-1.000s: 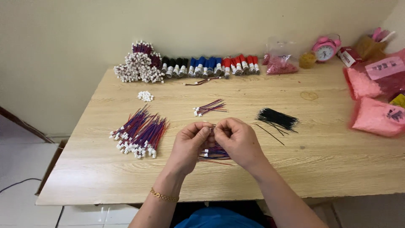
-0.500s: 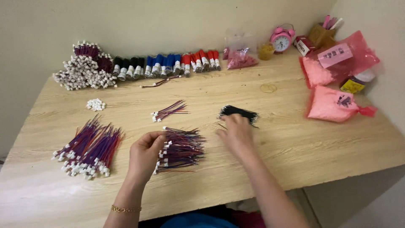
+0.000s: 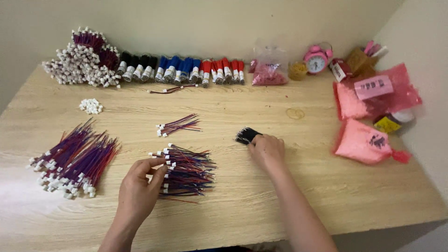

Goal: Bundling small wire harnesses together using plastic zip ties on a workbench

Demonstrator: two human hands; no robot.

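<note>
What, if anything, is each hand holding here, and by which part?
The left hand rests its fingertips on the white-connector end of the red-and-blue wire bundle. The right hand covers the black tie pile; a grip cannot be told.

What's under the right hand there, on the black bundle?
The right hand lies over a bundle of black ties on the wooden table. Only the bundle's left end pokes out past the fingers; the rest, and whether the hand's grip is closed, is hidden.
</note>
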